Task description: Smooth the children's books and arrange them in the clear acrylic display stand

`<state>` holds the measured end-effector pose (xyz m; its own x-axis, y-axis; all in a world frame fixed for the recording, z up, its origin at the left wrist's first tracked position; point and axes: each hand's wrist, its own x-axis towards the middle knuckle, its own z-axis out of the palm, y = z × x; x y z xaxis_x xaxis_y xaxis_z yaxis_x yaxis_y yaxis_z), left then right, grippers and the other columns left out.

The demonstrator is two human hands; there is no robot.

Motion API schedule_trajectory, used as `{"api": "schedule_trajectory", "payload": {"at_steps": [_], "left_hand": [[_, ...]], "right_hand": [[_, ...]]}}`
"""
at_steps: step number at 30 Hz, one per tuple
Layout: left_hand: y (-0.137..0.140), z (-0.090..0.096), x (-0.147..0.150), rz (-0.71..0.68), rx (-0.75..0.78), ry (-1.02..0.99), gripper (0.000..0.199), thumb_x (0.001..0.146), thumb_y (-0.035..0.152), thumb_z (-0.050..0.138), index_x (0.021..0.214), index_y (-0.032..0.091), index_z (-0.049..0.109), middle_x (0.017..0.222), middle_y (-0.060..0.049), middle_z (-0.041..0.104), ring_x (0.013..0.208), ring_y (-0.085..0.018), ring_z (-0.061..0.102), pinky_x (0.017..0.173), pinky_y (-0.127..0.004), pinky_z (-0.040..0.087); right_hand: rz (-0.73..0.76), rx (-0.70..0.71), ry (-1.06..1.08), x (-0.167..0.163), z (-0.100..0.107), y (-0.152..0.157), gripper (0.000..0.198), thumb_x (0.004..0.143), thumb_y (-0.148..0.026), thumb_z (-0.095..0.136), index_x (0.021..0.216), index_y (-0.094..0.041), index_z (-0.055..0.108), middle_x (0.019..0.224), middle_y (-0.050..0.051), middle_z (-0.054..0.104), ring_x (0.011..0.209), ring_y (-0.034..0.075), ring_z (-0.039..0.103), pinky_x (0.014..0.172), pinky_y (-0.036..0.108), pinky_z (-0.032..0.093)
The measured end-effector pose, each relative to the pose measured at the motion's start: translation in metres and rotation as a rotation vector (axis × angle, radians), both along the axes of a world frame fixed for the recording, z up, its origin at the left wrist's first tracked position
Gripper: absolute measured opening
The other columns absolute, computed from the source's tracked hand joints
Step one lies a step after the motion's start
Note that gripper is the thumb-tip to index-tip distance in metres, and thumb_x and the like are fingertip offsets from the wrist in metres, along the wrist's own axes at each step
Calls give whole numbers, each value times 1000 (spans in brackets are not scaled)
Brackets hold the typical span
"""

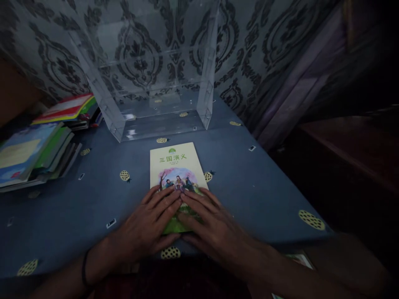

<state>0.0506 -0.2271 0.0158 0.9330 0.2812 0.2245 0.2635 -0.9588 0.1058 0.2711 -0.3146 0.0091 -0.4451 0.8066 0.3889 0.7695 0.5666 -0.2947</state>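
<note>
A book (173,160) with a pale cover, green Chinese title characters and a picture of figures under a pink tree lies flat near the front of the table. My left hand (152,218) rests on its lower left part, fingers stretched out across the cover. On the lower right part lies my right hand (208,220), also with its fingers extended. The fingertips of both hands meet near the middle of the cover. Between the hands a green strip of the cover's lower part shows; the rest there is hidden.
A clear plastic rack (205,97) with shelves stands at the back against the patterned wall. At the left are a stack of books (21,153) and another pile (67,109) behind it. The blue cloth-covered table (249,195) has its right edge beside a dark area.
</note>
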Motion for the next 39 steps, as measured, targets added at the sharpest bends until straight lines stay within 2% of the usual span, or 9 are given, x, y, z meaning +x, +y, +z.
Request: {"api": "schedule_trajectory", "payload": {"at_steps": [9, 14, 17, 22, 28, 32, 34, 37, 39], "left_hand": [[11, 7, -10, 7, -149, -2, 64, 98, 45, 54, 154, 21, 33, 154, -13, 49, 147, -28, 40, 121, -54, 36], [31, -9, -15, 408, -117, -110, 57, 102, 42, 46, 154, 23, 35, 158, -17, 42, 149, -35, 36, 115, -61, 40], [37, -15, -13, 484, -199, -134, 61, 102, 47, 45, 155, 21, 32, 158, -18, 42, 149, -36, 34, 115, -62, 39], [44, -5, -9, 540, -548, -310, 62, 99, 51, 48, 154, 24, 34, 156, -15, 45, 144, -34, 44, 113, -57, 44], [65, 11, -3, 670, -1098, -672, 72, 87, 57, 65, 148, 25, 43, 156, -14, 47, 139, -34, 51, 104, -43, 55], [70, 28, 2, 738, -1596, -710, 86, 72, 45, 84, 145, 19, 47, 128, -19, 70, 104, -36, 74, 81, -43, 64], [71, 41, 3, 753, -1711, -673, 88, 65, 40, 90, 140, 16, 52, 113, -18, 76, 86, -33, 77, 70, -40, 64], [75, 67, 1, 742, -1598, -643, 87, 64, 40, 90, 140, 19, 53, 111, -14, 76, 78, -31, 77, 62, -36, 63], [79, 89, -2, 673, -1369, -620, 79, 69, 46, 86, 139, 23, 55, 116, -11, 75, 83, -31, 76, 62, -35, 63]], "right_hand": [[-4, 7, 29, 44, -5, -7, 32, 96, -27, 61, 128, -31, 65, 143, 8, 62, 134, 26, 56, 107, 53, 51], [-98, 45, 73, 52, -1, -4, 40, 97, -31, 58, 137, -30, 60, 150, 10, 55, 137, 29, 53, 105, 53, 55], [-100, 36, 73, 46, 1, 3, 36, 98, -30, 56, 132, -26, 64, 145, 10, 59, 134, 27, 56, 102, 48, 57], [-123, 25, 59, 38, 3, 4, 32, 96, -30, 58, 126, -25, 69, 140, 8, 64, 130, 29, 60, 95, 48, 62], [-67, -67, 84, 21, 18, 4, 35, 88, -23, 67, 123, -24, 71, 139, 8, 64, 132, 27, 59, 106, 46, 55], [-19, -95, 111, 14, 27, 10, 37, 87, -26, 70, 124, -26, 71, 141, 8, 63, 135, 26, 55, 112, 47, 49], [-15, -124, 134, 13, 28, 13, 38, 88, -27, 70, 126, -26, 69, 143, 8, 62, 135, 26, 55, 113, 47, 47], [17, -206, 179, 11, 26, 22, 43, 90, -25, 67, 133, -24, 65, 148, 8, 57, 137, 24, 53, 115, 46, 45], [63, -257, 277, 10, 28, 36, 46, 93, -27, 65, 138, -22, 59, 152, 10, 53, 140, 23, 50, 115, 45, 44]]}}
